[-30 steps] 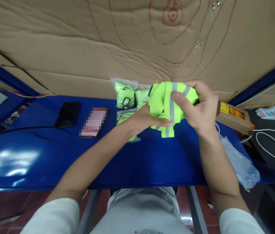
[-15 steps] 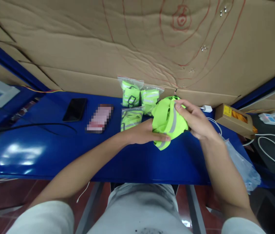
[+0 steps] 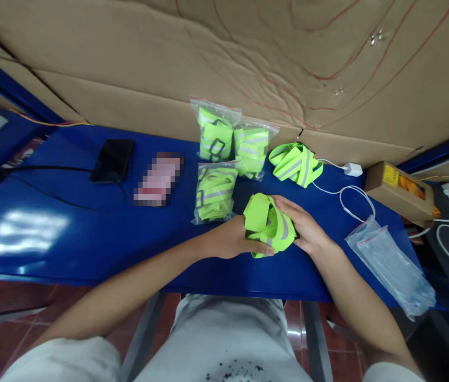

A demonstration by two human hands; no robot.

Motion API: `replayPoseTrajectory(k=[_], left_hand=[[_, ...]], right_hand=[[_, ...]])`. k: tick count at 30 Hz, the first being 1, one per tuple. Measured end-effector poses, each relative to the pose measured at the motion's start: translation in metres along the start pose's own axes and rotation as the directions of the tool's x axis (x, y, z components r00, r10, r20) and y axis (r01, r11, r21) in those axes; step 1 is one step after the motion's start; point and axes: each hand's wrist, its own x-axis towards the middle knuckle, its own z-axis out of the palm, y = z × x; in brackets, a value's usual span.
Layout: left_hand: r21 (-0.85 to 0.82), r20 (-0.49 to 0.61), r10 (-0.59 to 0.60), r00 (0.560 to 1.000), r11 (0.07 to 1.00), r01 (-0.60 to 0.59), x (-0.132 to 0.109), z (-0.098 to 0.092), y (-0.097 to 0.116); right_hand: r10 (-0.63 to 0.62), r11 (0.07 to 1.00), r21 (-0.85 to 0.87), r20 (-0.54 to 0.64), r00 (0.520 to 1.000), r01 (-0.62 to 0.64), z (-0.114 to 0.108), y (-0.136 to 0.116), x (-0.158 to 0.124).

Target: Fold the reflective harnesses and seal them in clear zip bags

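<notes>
The left hand and right hand are grasping the neon strap bundle between them, just right of frame centre.

1 head-worn view, facing forward and down, close above the desk
</notes>
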Motion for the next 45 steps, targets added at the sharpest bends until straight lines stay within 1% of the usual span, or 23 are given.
replayPoseTrajectory(k=[2,4,5,6,7,9,10,11,13,15,17,19,21,23,25,28,31,34,36,38,39,42,45], left_hand=[[0.08,-0.078,-0.012,0.997,0.997,0.019,-0.001,-0.003,0.0],[0.125,-0.166,0.003,0.986,0.992,0.018,0.0,-0.005,-0.001],[0.123,-0.19,0.03,0.981,0.992,-0.006,0.0,-0.005,0.0],[0.11,-0.203,0.068,0.977,0.993,-0.047,0.0,-0.006,0.001],[0.091,-0.212,0.114,0.971,0.991,-0.096,0.0,-0.006,0.002],[0.085,-0.241,0.187,0.952,0.982,-0.171,-0.001,-0.007,0.004],[0.104,-0.266,0.21,0.941,0.977,-0.188,-0.002,-0.007,0.006],[0.132,-0.298,0.229,0.927,0.971,-0.198,-0.003,-0.008,0.007],[0.193,-0.35,0.281,0.894,0.955,-0.224,-0.005,-0.007,0.008],[0.273,-0.395,0.364,0.843,0.923,-0.27,-0.005,-0.006,0.007],[0.38,-0.443,0.435,0.784,0.883,-0.275,-0.005,-0.002,0.006],[0.432,-0.48,0.419,0.771,0.878,-0.208,-0.005,0.004,0.004],[0.398,-0.488,0.323,0.811,0.909,-0.123,-0.005,0.009,0.003],[0.341,-0.475,0.222,0.851,0.938,-0.055,-0.005,0.012,0.001],[0.3,-0.469,0.167,0.867,0.954,-0.022,-0.004,0.014,-0.002],[0.198,-0.46,0.124,0.879,0.98,-0.034,-0.004,0.015,-0.007],[0.069,-0.451,0.117,0.885,0.993,-0.096,-0.003,0.015,-0.005],[-0.05,-0.475,0.139,0.869,0.982,-0.184,-0.003,0.014,0.002],[-0.026,-0.522,0.161,0.838,0.979,-0.204,-0.003,0.011,0.005],[0.087,-0.565,0.188,0.803,0.982,-0.169,-0.002,0.008,0.002],[0.13,-0.568,0.196,0.799,0.98,-0.148,-0.001,0.008,0.0],[0.169,-0.513,0.176,0.84,0.98,-0.102,-0.001,0.008,-0.007],[0.195,-0.47,0.174,0.866,0.977,-0.09,-0.004,0.01,-0.005]], right_hand=[[-0.027,1.0,-0.011,-0.063,0.998,0.026,0.001,0.004,0.002],[-0.112,0.991,-0.091,-0.133,0.985,0.1,-0.002,0.006,0.003],[-0.21,0.966,-0.189,-0.165,0.964,0.178,-0.004,0.005,0.003],[-0.346,0.905,-0.326,-0.185,0.92,0.275,-0.006,0.004,0.002],[-0.502,0.794,-0.482,-0.178,0.847,0.369,-0.008,0.002,0.0],[-0.758,0.48,-0.74,-0.08,0.647,0.471,-0.012,-0.003,-0.006],[-0.829,0.333,-0.816,-0.015,0.56,0.472,-0.013,-0.004,-0.009],[-0.867,0.22,-0.864,0.04,0.497,0.453,-0.014,-0.006,-0.012],[-0.897,0.055,-0.914,0.131,0.421,0.402,-0.014,-0.006,-0.017],[-0.9,-0.085,-0.934,0.222,0.376,0.346,-0.013,-0.005,-0.019],[-0.888,-0.203,-0.935,0.301,0.347,0.292,-0.014,-0.002,-0.017],[-0.873,-0.281,-0.929,0.352,0.337,0.242,-0.015,0.002,-0.016],[-0.861,-0.312,-0.927,0.369,0.35,0.21,-0.014,0.006,-0.016],[-0.854,-0.292,-0.934,0.351,0.384,0.205,-0.01,0.009,-0.017],[-0.852,-0.236,-0.946,0.312,0.419,0.224,-0.006,0.011,-0.02],[-0.858,-0.102,-0.951,0.233,0.458,0.292,0.0,0.009,-0.021],[-0.861,0.037,-0.939,0.143,0.489,0.341,0.0,0.004,-0.019],[-0.851,0.118,-0.922,0.096,0.516,0.368,-0.002,0.001,-0.016],[-0.837,0.179,-0.905,0.068,0.544,0.387,-0.004,-0.001,-0.015],[-0.821,0.236,-0.886,0.037,0.569,0.399,-0.004,-0.002,-0.013],[-0.814,0.255,-0.88,0.029,0.579,0.401,-0.005,-0.002,-0.013],[-0.796,0.26,-0.885,0.03,0.605,0.386,-0.005,-0.002,-0.012],[-0.793,0.173,-0.923,0.076,0.605,0.343,-0.006,0.0,-0.011]])
